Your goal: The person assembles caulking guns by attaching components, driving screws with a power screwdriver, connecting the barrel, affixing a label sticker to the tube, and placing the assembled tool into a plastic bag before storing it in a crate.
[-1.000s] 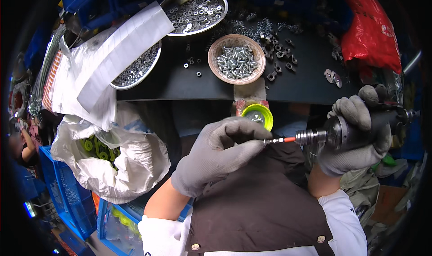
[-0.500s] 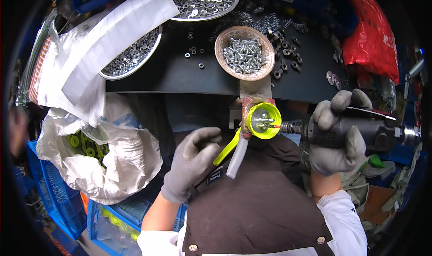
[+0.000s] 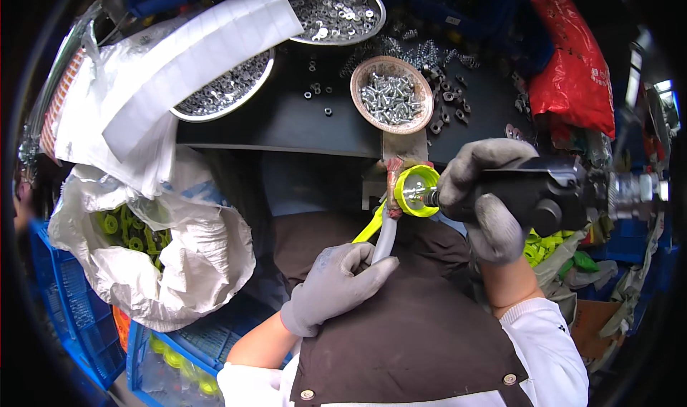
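Note:
My right hand (image 3: 486, 199) is wrapped round a black power screwdriver (image 3: 551, 196) held level. Its front end reaches into the mouth of a lime-yellow round cup-shaped part (image 3: 421, 205) with a handle-like arm (image 3: 370, 226); the driver's tip is hidden inside. That part sits against a small fixture with red-wrapped jaws (image 3: 393, 181) and a grey-sleeved lever (image 3: 387, 236). In its grey glove, my left hand (image 3: 340, 282) closes round the lower end of the lever, close to the lime arm's end.
A bowl of screws (image 3: 392, 95) stands behind the fixture on the black table (image 3: 308, 131). Metal trays of nuts (image 3: 336, 13) and washers (image 3: 225, 85), loose springs (image 3: 422, 52) and a red bag (image 3: 572, 70) lie around it. A white sack (image 3: 172, 278) of lime parts is at left.
My left hand has moved right and closed on the grey lever. The screwdriver has moved left, its front end now at the cup's mouth, covering the screw area.

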`<action>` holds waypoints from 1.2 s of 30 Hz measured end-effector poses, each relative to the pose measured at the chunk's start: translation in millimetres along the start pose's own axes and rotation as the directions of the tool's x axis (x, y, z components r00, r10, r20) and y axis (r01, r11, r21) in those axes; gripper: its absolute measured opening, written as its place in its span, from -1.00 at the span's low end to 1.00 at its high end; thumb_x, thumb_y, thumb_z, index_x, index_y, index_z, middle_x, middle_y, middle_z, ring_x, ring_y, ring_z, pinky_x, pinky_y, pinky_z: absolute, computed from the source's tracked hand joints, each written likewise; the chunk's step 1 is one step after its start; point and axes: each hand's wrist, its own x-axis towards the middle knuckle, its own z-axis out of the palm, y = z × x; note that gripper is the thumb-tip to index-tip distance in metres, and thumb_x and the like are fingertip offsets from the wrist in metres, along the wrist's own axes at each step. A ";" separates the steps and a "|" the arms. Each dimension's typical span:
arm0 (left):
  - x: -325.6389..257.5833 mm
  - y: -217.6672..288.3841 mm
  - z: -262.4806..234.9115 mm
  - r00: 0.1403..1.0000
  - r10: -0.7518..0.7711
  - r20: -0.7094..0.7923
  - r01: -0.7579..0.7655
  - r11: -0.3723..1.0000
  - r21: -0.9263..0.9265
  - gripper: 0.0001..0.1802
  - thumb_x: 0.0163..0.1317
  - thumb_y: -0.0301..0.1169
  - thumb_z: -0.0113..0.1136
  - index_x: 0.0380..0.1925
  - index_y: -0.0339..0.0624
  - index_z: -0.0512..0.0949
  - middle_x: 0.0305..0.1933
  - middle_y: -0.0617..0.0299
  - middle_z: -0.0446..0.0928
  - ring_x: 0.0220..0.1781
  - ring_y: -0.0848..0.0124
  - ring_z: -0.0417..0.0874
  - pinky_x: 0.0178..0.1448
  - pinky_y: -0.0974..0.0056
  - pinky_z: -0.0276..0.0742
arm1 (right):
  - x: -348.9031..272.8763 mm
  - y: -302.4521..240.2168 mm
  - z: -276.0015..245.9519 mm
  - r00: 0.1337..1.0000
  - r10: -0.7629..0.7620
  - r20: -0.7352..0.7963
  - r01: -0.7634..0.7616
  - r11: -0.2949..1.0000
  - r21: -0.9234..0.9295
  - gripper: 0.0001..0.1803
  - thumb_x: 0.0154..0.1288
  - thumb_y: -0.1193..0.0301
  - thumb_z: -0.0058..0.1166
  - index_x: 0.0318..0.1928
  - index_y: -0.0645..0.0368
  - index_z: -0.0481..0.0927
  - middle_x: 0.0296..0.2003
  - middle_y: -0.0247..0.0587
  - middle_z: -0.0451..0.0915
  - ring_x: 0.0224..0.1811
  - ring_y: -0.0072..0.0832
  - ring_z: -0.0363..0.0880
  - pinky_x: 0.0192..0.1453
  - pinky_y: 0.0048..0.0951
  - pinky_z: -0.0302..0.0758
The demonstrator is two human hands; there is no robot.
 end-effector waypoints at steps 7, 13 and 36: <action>-10.4 9.3 4.0 0.955 -0.293 0.043 0.292 0.909 -0.298 -0.62 0.23 -0.13 0.26 -0.48 -0.26 0.54 -0.60 0.44 0.41 -0.55 0.68 0.33 -0.47 0.43 0.27 | 18.9 -14.7 -4.4 0.913 -0.270 0.307 0.397 0.765 -0.507 -0.38 0.14 0.72 0.05 0.25 0.29 0.25 -0.07 -0.06 0.55 -0.25 -0.53 0.58 -0.31 -0.50 0.57; 18.4 42.7 -35.8 0.938 0.237 -0.252 -0.097 0.879 0.466 -0.63 0.12 -0.26 0.34 -0.15 -0.28 0.59 -0.24 0.09 0.59 -0.15 0.33 0.64 -0.06 0.30 0.53 | -15.6 -35.7 -45.3 0.921 -0.283 -0.269 0.338 0.922 0.189 -0.27 0.05 0.33 0.08 0.26 0.28 0.22 -0.09 -0.06 0.50 -0.36 -0.44 0.52 -0.24 -0.41 0.47; 253.0 103.1 -145.8 0.871 0.452 -0.193 0.179 0.074 0.981 -0.83 0.10 -0.34 0.17 -0.42 -0.23 0.56 -0.35 -0.09 0.58 -0.24 -0.02 0.63 -0.12 -0.02 0.52 | 8.4 50.0 -254.5 0.503 -0.784 -0.363 -0.181 0.315 -0.932 -0.66 0.21 0.58 -0.01 0.03 0.36 0.46 -0.10 0.06 0.53 0.02 -0.14 0.51 0.15 -0.15 0.40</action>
